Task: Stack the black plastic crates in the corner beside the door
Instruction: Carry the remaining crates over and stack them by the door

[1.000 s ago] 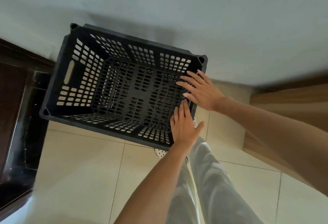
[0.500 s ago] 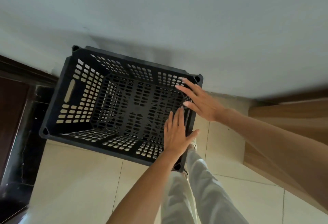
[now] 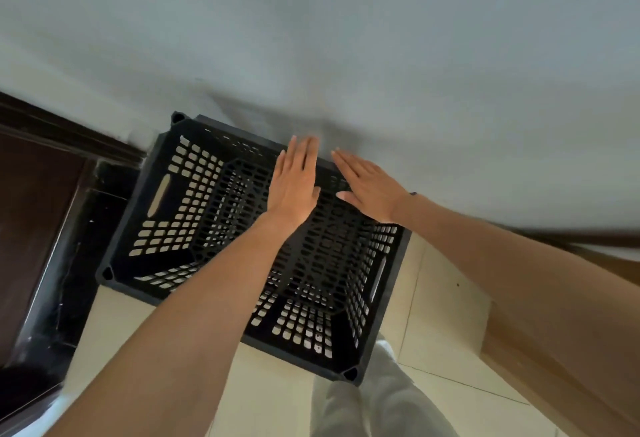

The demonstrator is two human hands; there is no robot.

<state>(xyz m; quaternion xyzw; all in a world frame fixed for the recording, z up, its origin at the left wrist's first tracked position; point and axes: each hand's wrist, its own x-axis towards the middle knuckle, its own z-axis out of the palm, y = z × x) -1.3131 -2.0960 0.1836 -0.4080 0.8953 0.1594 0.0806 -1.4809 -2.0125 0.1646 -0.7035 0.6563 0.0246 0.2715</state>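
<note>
Black perforated plastic crate (image 3: 180,194) open-topped on pale floor tiles (image 3: 446,298), backed against the grey-white wall (image 3: 381,56) at 12 o'clock, dark brown wooden door (image 3: 31,211) at 9 o'clock. Left hand (image 3: 294,184) flat over the crate's far rim at 12 o'clock, fingers straight and together, gripping nothing. Right hand (image 3: 370,187) just beside at 1 o'clock, likewise flat, holding nothing. Contact with the rim: cannot tell.

We count one black crate (image 3: 180,173), two hands, the left hand (image 3: 294,187) and the right hand (image 3: 370,187), and one dark brown door (image 3: 34,211).
</note>
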